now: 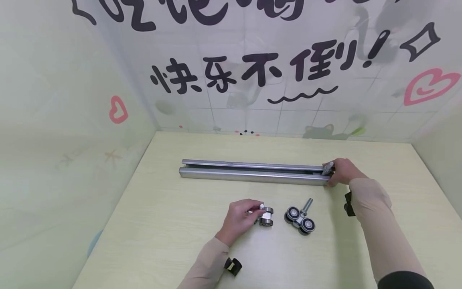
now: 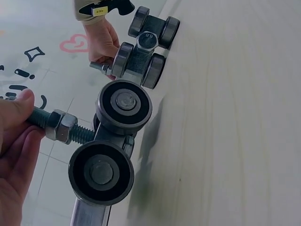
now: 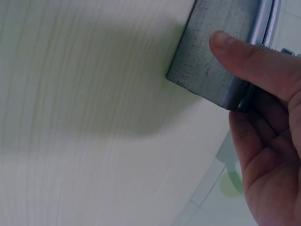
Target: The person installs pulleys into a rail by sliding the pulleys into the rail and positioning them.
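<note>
A long silver metal rail (image 1: 249,176) with a slot along its top lies across the table. My right hand (image 1: 345,172) grips its right end; in the right wrist view the thumb presses the rail's side wall (image 3: 202,52). A bolt (image 1: 328,168) stands up from the slot beside that hand; what is under it is hidden. Nearer me, my left hand (image 1: 240,216) pinches the threaded bolt of a roller trolley (image 1: 267,218). Its black-and-steel wheels (image 2: 124,106) and nut (image 2: 62,126) show in the left wrist view. A second roller trolley (image 1: 306,225) lies to the right, its bolt pointing away from me.
The pale wood-grain table (image 1: 151,233) meets a whitish back wall (image 1: 231,116) with dark lettering and pink hearts. Side walls (image 1: 72,172) enclose it left and right. Black wrist devices (image 1: 233,266) sit on both forearms.
</note>
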The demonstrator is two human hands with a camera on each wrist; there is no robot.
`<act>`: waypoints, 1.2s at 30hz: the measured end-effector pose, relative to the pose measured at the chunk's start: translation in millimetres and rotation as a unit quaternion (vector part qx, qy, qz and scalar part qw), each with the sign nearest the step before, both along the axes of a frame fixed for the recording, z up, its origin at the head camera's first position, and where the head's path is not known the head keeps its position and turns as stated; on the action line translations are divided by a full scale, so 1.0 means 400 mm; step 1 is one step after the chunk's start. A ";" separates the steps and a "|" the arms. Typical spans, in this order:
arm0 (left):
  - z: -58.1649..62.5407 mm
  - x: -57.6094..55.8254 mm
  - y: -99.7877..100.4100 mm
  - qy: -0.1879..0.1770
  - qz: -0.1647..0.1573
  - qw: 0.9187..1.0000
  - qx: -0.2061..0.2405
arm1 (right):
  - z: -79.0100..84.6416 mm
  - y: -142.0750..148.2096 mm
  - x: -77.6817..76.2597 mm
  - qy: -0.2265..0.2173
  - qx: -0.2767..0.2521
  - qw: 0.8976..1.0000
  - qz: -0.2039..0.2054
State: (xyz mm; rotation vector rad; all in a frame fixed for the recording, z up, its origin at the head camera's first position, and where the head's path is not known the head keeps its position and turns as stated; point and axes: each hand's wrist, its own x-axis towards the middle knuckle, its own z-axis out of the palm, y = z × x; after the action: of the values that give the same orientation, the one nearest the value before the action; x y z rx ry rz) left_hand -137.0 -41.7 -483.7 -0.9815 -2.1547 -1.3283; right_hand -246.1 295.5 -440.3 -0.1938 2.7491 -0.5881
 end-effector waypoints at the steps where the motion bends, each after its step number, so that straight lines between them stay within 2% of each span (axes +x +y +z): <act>1: 0.001 0.000 -0.001 -0.002 0.000 1.000 0.001 | 0.001 0.000 0.000 -0.001 0.002 1.000 -0.001; 7: -0.007 0.000 -0.006 -0.019 0.009 1.000 0.004 | 0.006 -0.006 0.002 -0.002 0.001 1.000 -0.007; 11: -0.016 -0.001 -0.007 -0.068 0.006 0.998 0.014 | 0.007 -0.006 0.001 -0.004 -0.003 1.000 -0.007; 16: -0.022 0.004 -0.006 -0.128 -0.012 0.991 0.027 | 0.006 -0.005 0.001 -0.012 -0.001 1.000 -0.009; 19: -0.006 0.014 -0.003 -0.130 -0.008 0.991 0.033 | 0.005 -0.005 0.001 -0.011 0.000 1.000 -0.009; 24: 0.038 0.040 0.001 -0.107 0.021 0.993 0.035 | 0.005 -0.003 0.002 -0.003 -0.003 1.000 -0.006; 25: 0.037 0.042 0.002 -0.111 0.028 0.993 0.036 | 0.005 -0.003 0.003 -0.002 -0.004 1.000 -0.005; 27: 0.026 0.041 0.002 -0.117 0.034 0.992 0.035 | 0.006 -0.003 0.003 -0.002 -0.004 1.000 -0.005; 32: -0.043 0.025 0.003 -0.131 0.044 0.990 0.031 | 0.006 -0.001 0.005 0.002 -0.009 1.000 -0.002; 34: -0.060 0.024 0.006 -0.143 0.050 0.988 0.038 | 0.005 0.000 0.006 0.004 -0.013 1.000 -0.001; 36: -0.062 0.029 0.009 -0.154 0.058 0.985 0.049 | 0.006 -0.001 0.008 0.010 -0.014 1.000 -0.001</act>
State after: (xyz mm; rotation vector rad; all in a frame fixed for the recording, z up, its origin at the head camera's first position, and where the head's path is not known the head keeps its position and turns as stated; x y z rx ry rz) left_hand -125.6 -38.2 -508.4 -0.6345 -2.3012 -1.5986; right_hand -242.7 295.2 -438.0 -0.2030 2.7616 -0.6279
